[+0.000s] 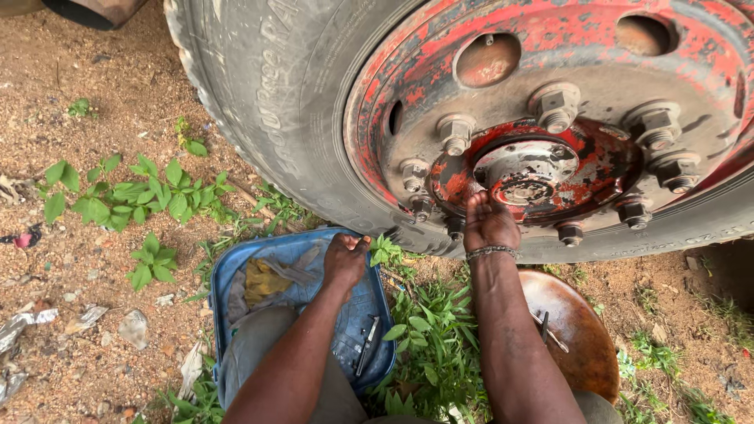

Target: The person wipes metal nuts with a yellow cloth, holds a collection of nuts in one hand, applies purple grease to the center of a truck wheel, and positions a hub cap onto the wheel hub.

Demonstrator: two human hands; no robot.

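A big truck wheel fills the top of the view, with a worn black tyre (pixel 267 86) and a red, rusty rim (pixel 550 55). Several large nuts ring the hub cap (pixel 525 169). My right hand (pixel 488 222), with a bead bracelet on the wrist, presses its fingers against the lower left edge of the hub. My left hand (pixel 345 257) reaches down over a blue plastic tray (pixel 236 263) and is closed on something small that I cannot make out. The tray holds rags and a small dark tool (pixel 367 345).
A round brown metal dish (pixel 577 330) with thin tools lies on the ground at the right. Green weeds (pixel 133 196) grow on the sandy dirt around the tyre. Scraps of foil (pixel 23 326) and stones lie at the left. My knees show at the bottom edge.
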